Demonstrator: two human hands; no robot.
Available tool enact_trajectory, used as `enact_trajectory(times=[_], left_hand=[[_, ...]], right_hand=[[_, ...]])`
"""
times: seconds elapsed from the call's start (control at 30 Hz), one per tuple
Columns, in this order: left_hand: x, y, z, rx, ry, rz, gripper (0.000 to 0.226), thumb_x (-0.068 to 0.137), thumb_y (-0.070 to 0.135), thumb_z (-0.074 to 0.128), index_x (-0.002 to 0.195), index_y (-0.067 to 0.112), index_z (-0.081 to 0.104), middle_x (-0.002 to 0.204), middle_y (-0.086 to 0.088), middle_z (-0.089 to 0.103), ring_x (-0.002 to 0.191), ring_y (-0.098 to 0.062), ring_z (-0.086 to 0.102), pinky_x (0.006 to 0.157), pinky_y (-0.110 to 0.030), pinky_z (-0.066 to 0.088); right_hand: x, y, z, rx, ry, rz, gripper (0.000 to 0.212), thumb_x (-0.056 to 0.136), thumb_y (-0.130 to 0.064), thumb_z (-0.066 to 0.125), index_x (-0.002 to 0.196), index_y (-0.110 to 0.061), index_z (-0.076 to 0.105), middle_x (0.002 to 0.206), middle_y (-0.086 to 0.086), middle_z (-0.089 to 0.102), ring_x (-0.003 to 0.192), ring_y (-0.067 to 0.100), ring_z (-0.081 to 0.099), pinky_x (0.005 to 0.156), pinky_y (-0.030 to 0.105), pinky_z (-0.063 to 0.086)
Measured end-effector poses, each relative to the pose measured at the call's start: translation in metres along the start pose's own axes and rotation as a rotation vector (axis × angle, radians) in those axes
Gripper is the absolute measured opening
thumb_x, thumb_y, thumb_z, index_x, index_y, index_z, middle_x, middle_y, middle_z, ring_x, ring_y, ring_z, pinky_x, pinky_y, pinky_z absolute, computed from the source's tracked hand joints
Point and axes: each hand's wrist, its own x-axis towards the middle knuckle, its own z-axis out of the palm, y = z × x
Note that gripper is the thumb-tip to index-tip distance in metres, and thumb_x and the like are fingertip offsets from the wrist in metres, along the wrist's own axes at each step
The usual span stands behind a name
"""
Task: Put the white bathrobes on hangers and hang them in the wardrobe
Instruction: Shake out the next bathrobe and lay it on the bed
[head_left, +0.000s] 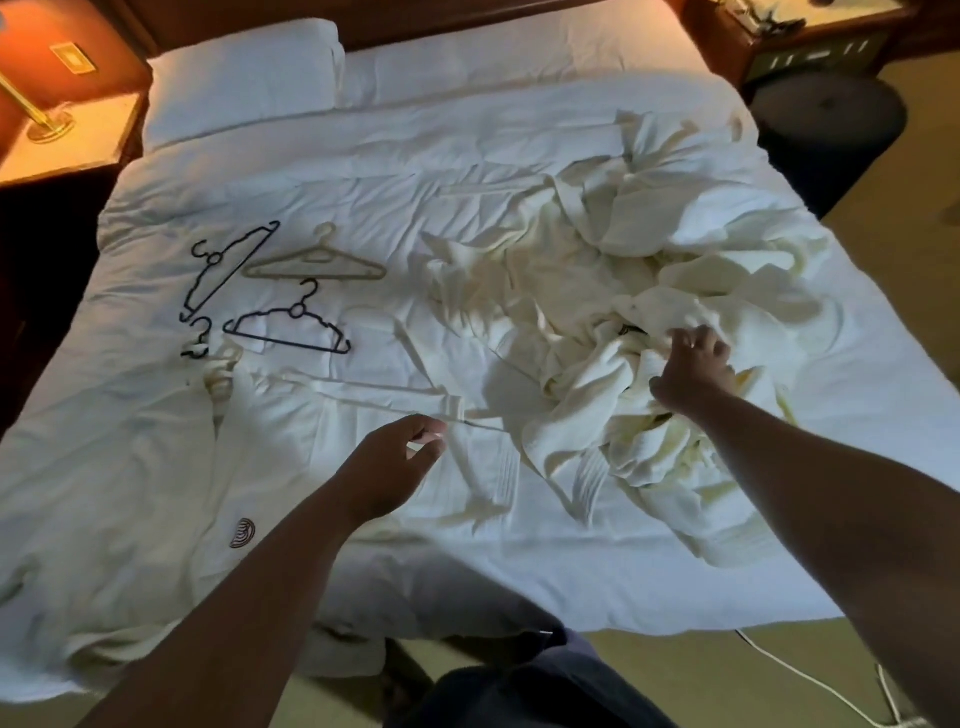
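- Head view. Left hand (395, 462) is low over the bed (467, 156), thumb and forefinger pinched on a thin white strip (480, 427). Whether it is a belt or part of a hanger cannot be told.
- Right hand (696, 364) has its fingers curled into the robe heap (623, 270) and grips the cloth.
- The heap lies crumpled around and beyond the right hand, on the right half of the bed.
- A flat robe (156, 467) lies spread left of the left hand. Its dark emblem (241, 532) sits just left of the left forearm.
- A white belt (363, 387) lies flat just beyond the left hand.
- Hangers lie loose beyond and left of the left hand, well apart from both hands: one black hanger (228, 270), a beige hanger (317, 262) and a second black one (291, 330).
- A pillow (244, 78) lies far beyond the left hand, and a lamp (36, 109) stands far to its left.
- A white cable (810, 680) runs on the floor, by the right forearm.
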Motion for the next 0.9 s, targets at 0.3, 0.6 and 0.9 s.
enact_trajectory(times=[0.3, 0.6, 0.9], left_hand=[[-0.016, -0.026, -0.003, -0.047, 0.021, -0.099, 0.017, 0.099, 0.038, 0.055, 0.115, 0.039, 0.059, 0.100, 0.014, 0.067, 0.087, -0.004, 0.067, 0.075, -0.021, 0.049], [-0.016, -0.024, -0.001, -0.014, -0.029, -0.115, 0.019, 0.099, 0.037, 0.055, 0.117, 0.037, 0.059, 0.101, 0.012, 0.066, 0.090, -0.003, 0.065, 0.078, -0.020, 0.048], [0.004, 0.021, 0.000, 0.077, -0.060, 0.025, 0.032, 0.100, 0.043, 0.052, 0.128, 0.030, 0.059, 0.120, 0.018, 0.062, 0.105, -0.003, 0.061, 0.085, -0.018, 0.045]], right_hand=[[0.050, 0.012, -0.012, -0.100, 0.019, 0.188, 0.085, 0.085, -0.017, 0.065, 0.155, -0.020, 0.016, 0.154, 0.016, 0.032, 0.141, 0.039, 0.032, 0.111, 0.048, 0.029], [0.010, 0.027, 0.000, -0.025, 0.179, 0.153, 0.064, 0.080, -0.016, 0.060, 0.140, -0.014, 0.039, 0.139, 0.018, 0.035, 0.128, 0.039, 0.037, 0.101, 0.049, 0.037], [0.037, 0.074, -0.017, -0.137, -0.024, 0.162, 0.071, 0.085, -0.027, 0.069, 0.147, -0.022, 0.035, 0.131, 0.014, 0.053, 0.122, 0.036, 0.051, 0.099, 0.045, 0.042]])
